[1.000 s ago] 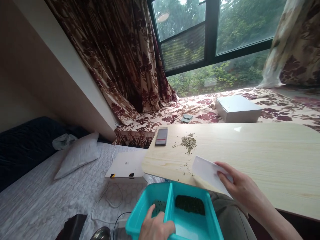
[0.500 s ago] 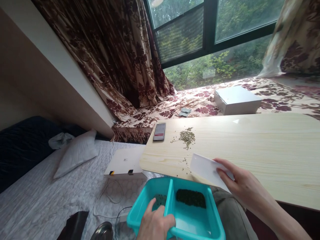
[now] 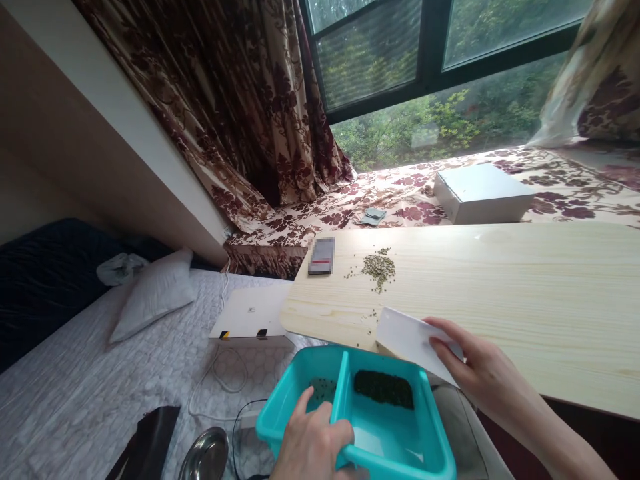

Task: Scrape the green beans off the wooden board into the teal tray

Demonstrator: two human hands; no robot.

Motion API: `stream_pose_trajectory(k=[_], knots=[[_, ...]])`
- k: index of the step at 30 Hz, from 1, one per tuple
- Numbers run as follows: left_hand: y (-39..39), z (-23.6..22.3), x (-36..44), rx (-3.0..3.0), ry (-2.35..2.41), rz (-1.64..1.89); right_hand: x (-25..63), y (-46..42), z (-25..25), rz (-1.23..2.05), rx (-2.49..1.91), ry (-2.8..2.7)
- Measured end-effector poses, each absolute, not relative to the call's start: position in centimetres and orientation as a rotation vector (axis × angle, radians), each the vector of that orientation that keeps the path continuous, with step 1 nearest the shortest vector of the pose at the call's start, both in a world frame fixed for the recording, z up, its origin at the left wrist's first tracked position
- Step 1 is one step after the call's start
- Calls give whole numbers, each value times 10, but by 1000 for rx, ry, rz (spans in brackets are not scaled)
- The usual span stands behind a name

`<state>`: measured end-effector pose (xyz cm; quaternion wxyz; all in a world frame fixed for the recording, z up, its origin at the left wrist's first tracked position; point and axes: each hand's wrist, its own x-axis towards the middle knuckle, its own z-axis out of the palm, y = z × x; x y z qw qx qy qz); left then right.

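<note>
My left hand is closed on the near side of a turquoise two-compartment bin, its index finger stretched over the left compartment. A few small beans lie in that compartment, and a dark green mass of beans fills the far end of the right one. In my right hand is a white card, pinched between thumb and fingers and tilted at the table's near edge above the bin. Small green beans lie in a loose pile on the wooden table, with a few stray ones near the card.
A dark flat packet lies at the table's left end. Behind the table, a white box and a folded cloth rest on the flowered window seat. On the bed are a flat white box, a steel bowl, cables and a pillow.
The white card has slid slightly left along the table's edge, and fewer stray beans show beside it. My left hand keeps its place on the bin. The view has shifted a little.
</note>
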<state>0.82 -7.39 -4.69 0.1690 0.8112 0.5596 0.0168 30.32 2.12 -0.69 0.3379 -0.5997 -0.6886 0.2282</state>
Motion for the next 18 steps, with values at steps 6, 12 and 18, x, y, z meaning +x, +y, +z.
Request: stream_pose_trajectory(k=[6, 12, 18], knots=[[-72, -46, 10, 2289, 1639, 34, 298, 31, -6, 582, -1573, -1784], [-75, -50, 7, 2292, 1644, 124, 294, 45, -8, 511, -1579, -1830], [-76, -53, 8, 2309, 1683, 127, 297, 40, -6, 542, -1582, -1872]])
